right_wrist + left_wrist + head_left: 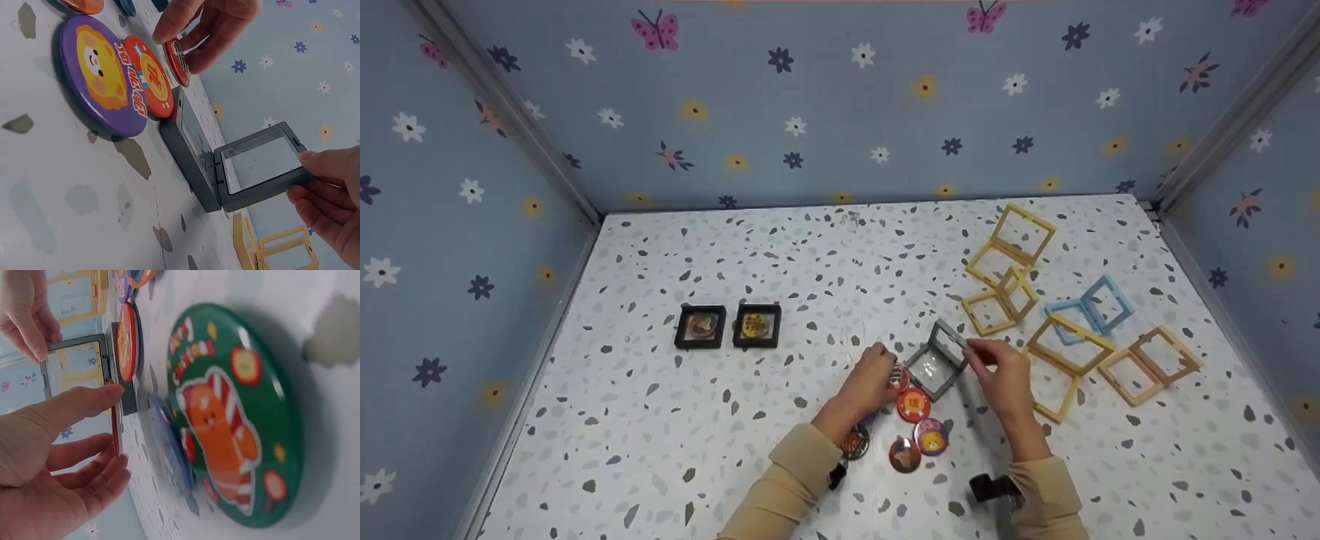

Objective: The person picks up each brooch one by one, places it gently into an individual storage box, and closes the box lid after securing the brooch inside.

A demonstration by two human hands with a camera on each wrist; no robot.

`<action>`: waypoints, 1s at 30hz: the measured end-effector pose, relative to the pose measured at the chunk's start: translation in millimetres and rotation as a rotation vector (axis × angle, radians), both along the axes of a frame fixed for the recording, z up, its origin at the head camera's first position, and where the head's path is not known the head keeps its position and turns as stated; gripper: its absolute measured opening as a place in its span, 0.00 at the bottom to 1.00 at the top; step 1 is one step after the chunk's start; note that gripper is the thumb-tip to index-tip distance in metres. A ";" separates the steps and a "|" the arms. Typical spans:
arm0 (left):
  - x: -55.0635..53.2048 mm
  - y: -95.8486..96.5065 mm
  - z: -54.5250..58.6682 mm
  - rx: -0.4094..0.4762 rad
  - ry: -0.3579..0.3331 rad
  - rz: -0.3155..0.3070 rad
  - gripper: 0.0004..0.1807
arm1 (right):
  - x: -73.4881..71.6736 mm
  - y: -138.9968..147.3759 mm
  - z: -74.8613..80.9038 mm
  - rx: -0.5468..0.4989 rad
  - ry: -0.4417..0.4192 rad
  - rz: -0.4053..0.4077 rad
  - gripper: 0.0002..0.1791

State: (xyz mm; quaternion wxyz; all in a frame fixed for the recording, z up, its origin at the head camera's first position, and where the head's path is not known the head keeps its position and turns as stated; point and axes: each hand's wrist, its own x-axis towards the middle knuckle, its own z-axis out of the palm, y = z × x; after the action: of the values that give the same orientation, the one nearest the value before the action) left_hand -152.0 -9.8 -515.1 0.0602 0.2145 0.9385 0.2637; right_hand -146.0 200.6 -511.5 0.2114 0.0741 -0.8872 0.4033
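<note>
My left hand [872, 381] pinches a round red badge [178, 63] between thumb and fingers, just left of a grey hinged display frame [936, 367]. The frame stands open on the table, with clear film in its halves. My right hand [1003, 375] pinches the edge of the raised lid [261, 160]. Beside the frame's base lies an orange-red badge [913, 405]. Nearer me are a purple badge with a yellow lion [104, 76] and a brownish-red badge [905, 454]. A green badge with an orange figure [230, 416] and a blue badge [169, 439] lie by my left wrist.
On the left stand two black frames [700, 327] holding badges. To the right, several open hinged frames lie spread out: yellow frames [1054, 367], a light blue frame [1091, 311] and a tan frame [1149, 365]. Blue floral panels [840, 112] wall the speckled table [660, 420].
</note>
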 end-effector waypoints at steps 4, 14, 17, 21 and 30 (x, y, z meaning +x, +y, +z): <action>1.3 4.8 0.4 0.044 0.026 0.014 0.19 | 0.0 0.0 0.3 0.000 -0.024 -0.008 0.08; 2.1 22.5 -4.4 0.124 0.051 0.032 0.21 | -0.2 -0.2 -1.4 0.006 0.004 -0.013 0.08; 0.2 30.1 -3.1 0.113 0.021 0.055 0.21 | -0.2 0.2 -1.8 0.009 0.040 0.003 0.07; -2.6 39.4 -2.1 0.073 -0.024 0.088 0.22 | -0.3 -0.2 -1.6 0.016 0.043 0.004 0.07; -7.2 49.4 -6.7 0.083 -0.013 0.080 0.19 | -0.5 0.8 -3.0 0.009 0.029 -0.003 0.08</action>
State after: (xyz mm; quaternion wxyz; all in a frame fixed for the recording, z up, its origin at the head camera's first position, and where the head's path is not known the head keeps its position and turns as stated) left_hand -159.2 39.6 -521.7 0.0466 0.1774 0.9342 0.3060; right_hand -146.6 201.4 -514.5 0.2244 0.0793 -0.8860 0.3979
